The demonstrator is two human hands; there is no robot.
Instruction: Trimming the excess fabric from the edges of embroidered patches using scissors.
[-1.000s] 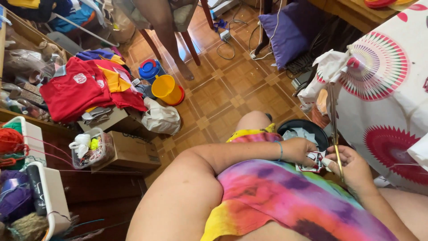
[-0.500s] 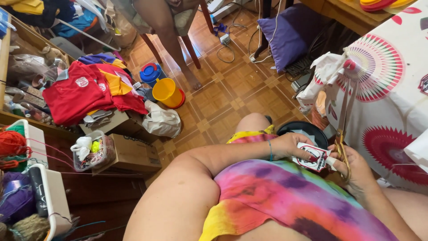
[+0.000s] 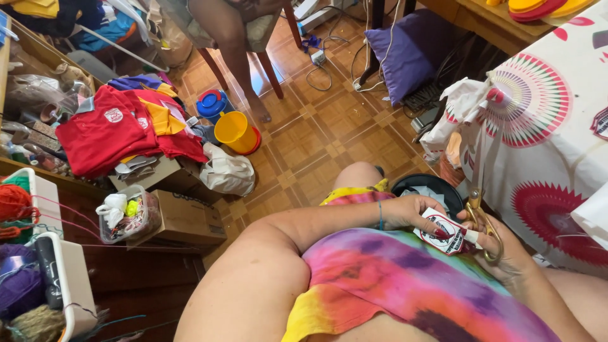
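Cluttered room, tiled wooden-pattern floor [image 3: 316,136]. Left of the person: heap of red shirts [image 3: 114,130] on cardboard boxes [image 3: 183,218], clear plastic tub [image 3: 130,215] of small bits, white bins with yarn balls [image 3: 16,202], a yellow bucket [image 3: 235,132] beside a blue container [image 3: 212,103], a crumpled white bag [image 3: 227,171]. Another person's leg [image 3: 231,50] and chair legs sit at top centre. A purple cushion [image 3: 405,47] lies near cables. On the right a table under a white cloth with red fan prints [image 3: 551,126]; white fabric scraps [image 3: 459,107] hang off its edge, just above the scissors. A black bin [image 3: 427,187] sits by the knee, partly hidden behind the hands.

The left hand [image 3: 411,212] pinches a small flat patch [image 3: 443,231], white with red and black print, soft cloth, roughly rectangular; fingers closed on its near edge. The patch sits over the lap, above the tie-dye shirt [image 3: 405,278], between both hands, its long axis slanting from upper left to lower right.

The right hand [image 3: 500,247] has fingers curled through the gold loop handles of the scissors [image 3: 481,209], clamped on them. Metal blades point up toward the table edge, long axis near vertical, slightly tilted; blade opening cannot be told. The scissors touch the patch's right end.
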